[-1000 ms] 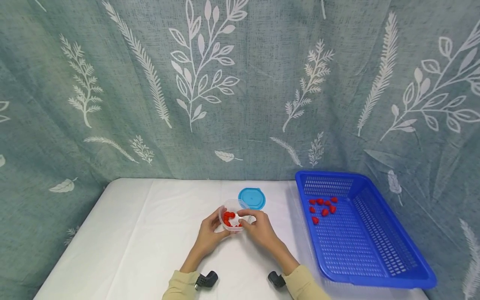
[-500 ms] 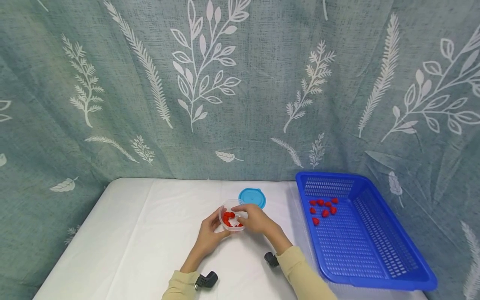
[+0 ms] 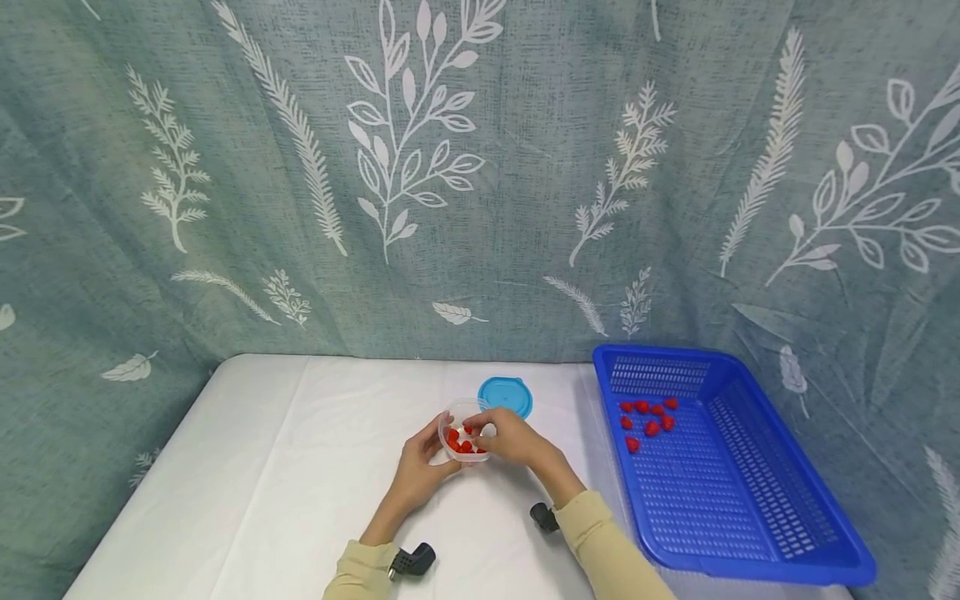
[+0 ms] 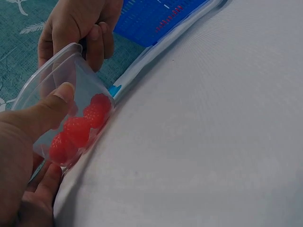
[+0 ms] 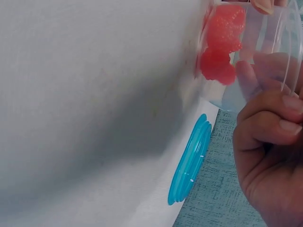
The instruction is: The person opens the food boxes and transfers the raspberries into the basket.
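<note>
A clear plastic container point(image 3: 460, 408) holding several red raspberries point(image 4: 76, 131) is tilted on the white table. My left hand point(image 3: 417, 472) grips it from the left, with the thumb on one side and fingers on the other. From the right, my right hand point(image 3: 517, 437) reaches in, its thumb and forefinger beside a raspberry; whether they pinch it cannot be made out. The right wrist view shows the other fingers of the right hand point(image 5: 270, 142) curled near the rim, and raspberries point(image 5: 220, 64) along the container's bottom.
A round blue lid point(image 3: 506, 396) lies on the table point(image 3: 300, 467) just behind the container. At the right stands a blue perforated basket point(image 3: 697, 492), with several small red berries point(image 3: 652, 428) at its far left. A patterned green cloth point(image 3: 480, 250) hangs behind.
My right hand has gone from the container's right edge further over and into it. The raspberries inside have shifted and lie more spread out. My left hand has kept its hold.
</note>
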Motion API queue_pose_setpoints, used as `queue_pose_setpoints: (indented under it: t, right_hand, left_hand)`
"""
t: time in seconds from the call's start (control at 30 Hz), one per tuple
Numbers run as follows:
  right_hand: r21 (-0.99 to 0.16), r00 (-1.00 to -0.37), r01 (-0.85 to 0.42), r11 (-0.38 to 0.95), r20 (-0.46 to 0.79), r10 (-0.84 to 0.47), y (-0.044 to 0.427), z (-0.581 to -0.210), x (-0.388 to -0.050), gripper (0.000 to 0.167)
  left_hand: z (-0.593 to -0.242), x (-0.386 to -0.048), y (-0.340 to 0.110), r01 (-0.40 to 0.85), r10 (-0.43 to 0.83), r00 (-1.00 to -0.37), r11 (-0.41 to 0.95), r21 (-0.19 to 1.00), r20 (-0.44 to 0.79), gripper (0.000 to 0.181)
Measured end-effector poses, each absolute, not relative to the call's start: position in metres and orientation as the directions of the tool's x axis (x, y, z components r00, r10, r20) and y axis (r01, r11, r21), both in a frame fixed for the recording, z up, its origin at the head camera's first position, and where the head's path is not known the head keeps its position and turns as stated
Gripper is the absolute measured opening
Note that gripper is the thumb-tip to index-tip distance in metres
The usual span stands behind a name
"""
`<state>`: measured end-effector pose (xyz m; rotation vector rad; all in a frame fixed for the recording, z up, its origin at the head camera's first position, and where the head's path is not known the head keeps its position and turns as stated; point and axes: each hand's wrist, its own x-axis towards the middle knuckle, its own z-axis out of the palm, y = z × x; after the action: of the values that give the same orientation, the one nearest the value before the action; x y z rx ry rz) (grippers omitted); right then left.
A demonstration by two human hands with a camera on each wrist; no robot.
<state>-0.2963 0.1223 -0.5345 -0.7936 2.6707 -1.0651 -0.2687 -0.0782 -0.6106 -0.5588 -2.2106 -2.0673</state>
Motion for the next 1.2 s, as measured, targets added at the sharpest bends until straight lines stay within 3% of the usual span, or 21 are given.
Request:
queue_pose_setpoints:
  t: [0.53,0.8,1.2]
  right_hand:
    - [-0.603,-0.843,-0.346,0.719,-0.135,-0.520,0.113,-0.523,-0.297,0.014]
    - [-0.680,-0.832,-0.327,0.656,-0.122,-0.542,0.116,-0.525,-0.300,0.009]
    - [-0.685,-0.822,-0.328,0.651,-0.132,-0.553,0.118,-0.524,-0.302,0.010]
  left_hand:
    - [-0.612,-0.268,-0.079,0.297,0.214,-0.934,0.027,0.954,0.285,0.085]
    - [-0.611,-0.268,-0.079,0.296,0.221,-0.934,0.031,0.955,0.282,0.085]
    - [-0.611,-0.268,-0.080,0.296,0.218,-0.934,0.026,0.955,0.284,0.085]
